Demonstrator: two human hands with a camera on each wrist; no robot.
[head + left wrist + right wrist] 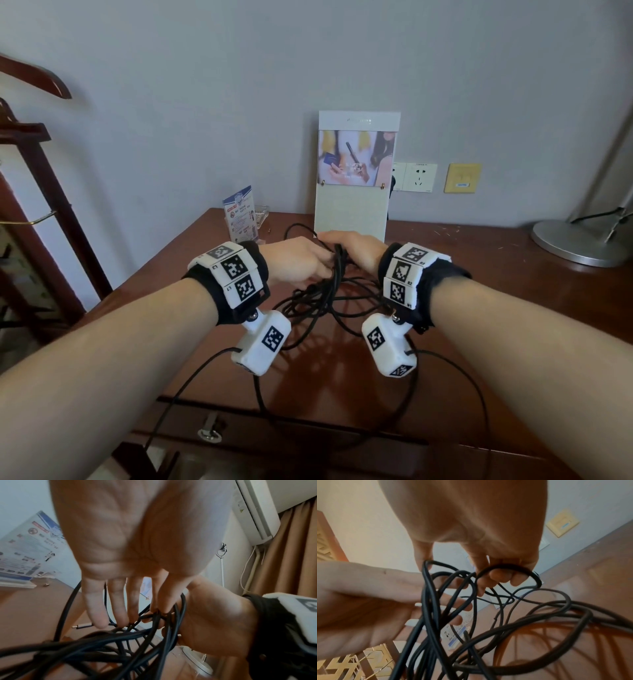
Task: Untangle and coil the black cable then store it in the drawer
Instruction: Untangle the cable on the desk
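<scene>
The black cable (329,301) lies as a loose tangle on the brown desk (496,308), its upper strands lifted between my two hands. My right hand (356,253) curls its fingers round a loop of the cable (505,628) at the top of the bundle (501,574). My left hand (298,263) is just left of it; thumb and index tips (159,612) meet on a strand, the other fingers straight. A metal plug end (84,626) rests on the desk. The drawer front with its metal pull (209,433) sits under the desk's front edge.
A tall white sign stand (356,171) is right behind my hands. A leaflet holder (239,216) and glass dish (262,214) stand at the back left, a lamp base (579,243) at the right. A wooden clothes stand (34,171) borders the left. Thin black leads (445,370) hang from my wrist units.
</scene>
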